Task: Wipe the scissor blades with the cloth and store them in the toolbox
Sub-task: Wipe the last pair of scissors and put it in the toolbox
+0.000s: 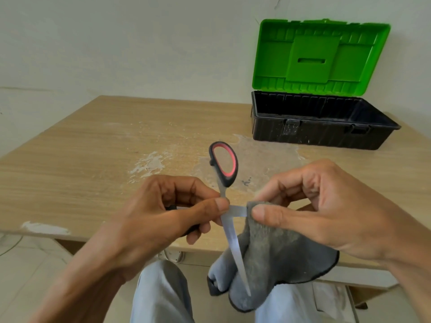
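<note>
Left hand grips open scissors; right hand pinches cloth on blade.

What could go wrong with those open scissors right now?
1. The scissors are open, and the right hand pinches the cloth round one blade. If a finger slips off the cloth, it might get cut.
2. The free blade points down towards the lap. If the left hand lost its hold, the tip could poke a leg.

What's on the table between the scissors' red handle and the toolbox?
Nothing: in the head view, only bare table with a worn whitish patch separates scissors from toolbox.
</note>
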Action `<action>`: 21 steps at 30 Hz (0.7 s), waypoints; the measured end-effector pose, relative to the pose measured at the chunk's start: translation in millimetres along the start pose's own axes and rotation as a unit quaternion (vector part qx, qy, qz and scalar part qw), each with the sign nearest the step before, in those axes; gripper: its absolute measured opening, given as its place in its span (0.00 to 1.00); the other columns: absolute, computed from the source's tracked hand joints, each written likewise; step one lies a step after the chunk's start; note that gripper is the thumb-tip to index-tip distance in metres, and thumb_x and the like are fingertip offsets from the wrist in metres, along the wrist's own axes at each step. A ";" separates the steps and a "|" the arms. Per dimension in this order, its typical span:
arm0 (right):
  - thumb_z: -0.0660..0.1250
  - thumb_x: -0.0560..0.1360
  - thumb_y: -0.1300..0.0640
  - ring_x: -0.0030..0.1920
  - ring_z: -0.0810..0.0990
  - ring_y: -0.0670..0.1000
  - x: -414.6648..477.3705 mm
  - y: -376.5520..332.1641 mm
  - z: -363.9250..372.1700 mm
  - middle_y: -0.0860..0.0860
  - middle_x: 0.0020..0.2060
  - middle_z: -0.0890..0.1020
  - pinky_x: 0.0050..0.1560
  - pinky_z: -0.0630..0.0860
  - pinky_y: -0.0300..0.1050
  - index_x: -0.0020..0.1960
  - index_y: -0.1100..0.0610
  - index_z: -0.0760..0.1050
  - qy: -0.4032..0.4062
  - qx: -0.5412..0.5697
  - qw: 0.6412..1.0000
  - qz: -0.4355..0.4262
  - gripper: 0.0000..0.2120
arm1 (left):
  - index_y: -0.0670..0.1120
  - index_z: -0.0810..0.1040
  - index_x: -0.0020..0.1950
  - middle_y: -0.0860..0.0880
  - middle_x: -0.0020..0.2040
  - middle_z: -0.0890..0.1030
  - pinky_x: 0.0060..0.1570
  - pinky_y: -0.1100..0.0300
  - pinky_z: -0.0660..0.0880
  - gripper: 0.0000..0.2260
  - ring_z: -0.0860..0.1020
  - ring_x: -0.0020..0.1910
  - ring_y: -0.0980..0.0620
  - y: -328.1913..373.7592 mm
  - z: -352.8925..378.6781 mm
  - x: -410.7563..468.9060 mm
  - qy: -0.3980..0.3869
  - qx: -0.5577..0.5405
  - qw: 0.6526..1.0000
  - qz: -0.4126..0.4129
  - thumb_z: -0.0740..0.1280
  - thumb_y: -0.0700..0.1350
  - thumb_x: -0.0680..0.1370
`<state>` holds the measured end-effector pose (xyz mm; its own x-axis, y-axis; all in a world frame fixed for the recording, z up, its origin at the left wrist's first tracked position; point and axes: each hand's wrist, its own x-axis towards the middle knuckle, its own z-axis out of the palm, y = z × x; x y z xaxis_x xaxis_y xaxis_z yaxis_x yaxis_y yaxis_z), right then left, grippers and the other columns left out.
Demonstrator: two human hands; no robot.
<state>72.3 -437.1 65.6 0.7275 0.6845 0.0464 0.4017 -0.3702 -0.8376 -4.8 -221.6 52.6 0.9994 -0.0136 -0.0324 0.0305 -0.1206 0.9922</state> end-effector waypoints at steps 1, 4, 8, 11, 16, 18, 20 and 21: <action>0.76 0.71 0.45 0.42 0.87 0.44 1.0 -0.7 2.1 0.45 0.38 0.89 0.46 0.80 0.35 0.44 0.47 0.88 0.007 -0.007 1.000 -0.005 0.07 | 0.41 0.85 0.38 0.49 0.28 0.80 0.27 0.69 0.69 0.08 0.72 0.25 0.54 0.1 0.6 1.4 0.000 0.009 1.000 0.006 0.74 0.46 0.70; 0.77 0.72 0.46 0.40 0.86 0.43 2.2 -4.3 9.3 0.44 0.37 0.88 0.41 0.78 0.31 0.43 0.47 0.88 0.006 -0.012 1.000 -0.005 0.06 | 0.43 0.86 0.40 0.45 0.31 0.82 0.30 0.67 0.70 0.10 0.73 0.27 0.52 0.1 3.5 1.8 -0.020 0.041 0.999 0.023 0.75 0.50 0.70; 0.77 0.73 0.50 0.40 0.86 0.44 2.2 -5.7 8.1 0.46 0.38 0.88 0.38 0.75 0.29 0.44 0.49 0.88 -0.037 -0.005 0.999 0.007 0.03 | 0.44 0.86 0.39 0.45 0.32 0.83 0.30 0.68 0.70 0.10 0.73 0.27 0.54 -1.3 3.2 -1.9 -0.034 0.032 0.999 0.007 0.78 0.50 0.70; 0.77 0.74 0.52 0.41 0.86 0.46 0.9 -3.9 3.4 0.47 0.38 0.88 0.38 0.75 0.29 0.44 0.51 0.88 -0.053 -0.002 0.999 0.013 0.03 | 0.43 0.86 0.39 0.45 0.33 0.84 0.29 0.66 0.70 0.09 0.74 0.27 0.54 -3.7 5.6 -2.1 -0.041 0.018 0.999 0.004 0.78 0.48 0.69; 0.77 0.75 0.52 0.44 0.87 0.49 -3.4 -1.1 -2.7 0.49 0.41 0.89 0.42 0.77 0.31 0.46 0.51 0.89 -0.068 -0.007 0.997 0.023 0.03 | 0.42 0.86 0.39 0.45 0.33 0.84 0.28 0.67 0.70 0.08 0.74 0.27 0.56 -3.8 7.0 0.0 -0.046 -0.003 0.999 -0.003 0.75 0.47 0.68; 0.77 0.75 0.51 0.44 0.87 0.48 -4.4 1.6 -5.7 0.49 0.42 0.89 0.43 0.77 0.31 0.47 0.50 0.89 -0.070 -0.007 0.997 0.027 0.04 | 0.41 0.86 0.39 0.46 0.32 0.83 0.28 0.67 0.70 0.08 0.74 0.27 0.56 -3.7 6.1 0.0 -0.046 -0.009 0.999 -0.007 0.75 0.46 0.68; 0.77 0.75 0.51 0.44 0.86 0.47 -5.5 3.3 -7.6 0.49 0.42 0.89 0.44 0.77 0.31 0.47 0.49 0.89 -0.071 -0.005 0.997 0.028 0.04 | 0.41 0.86 0.38 0.48 0.30 0.82 0.27 0.68 0.70 0.07 0.73 0.25 0.56 -3.9 5.1 -0.3 -0.045 -0.019 0.999 -0.015 0.74 0.45 0.68; 0.76 0.74 0.50 0.45 0.86 0.47 -5.9 3.9 -8.2 0.49 0.42 0.89 0.45 0.77 0.32 0.47 0.49 0.89 -0.069 -0.004 0.997 0.026 0.04 | 0.41 0.86 0.38 0.48 0.29 0.82 0.27 0.68 0.69 0.07 0.73 0.25 0.56 -4.0 4.5 -0.4 -0.044 -0.024 0.999 -0.019 0.74 0.45 0.68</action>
<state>74.1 -447.6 66.5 0.6638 0.7443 -0.0734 0.3698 -0.4120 -0.8328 -5.5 -225.5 48.1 0.9921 -0.0980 -0.0780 0.0709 -0.0744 0.9947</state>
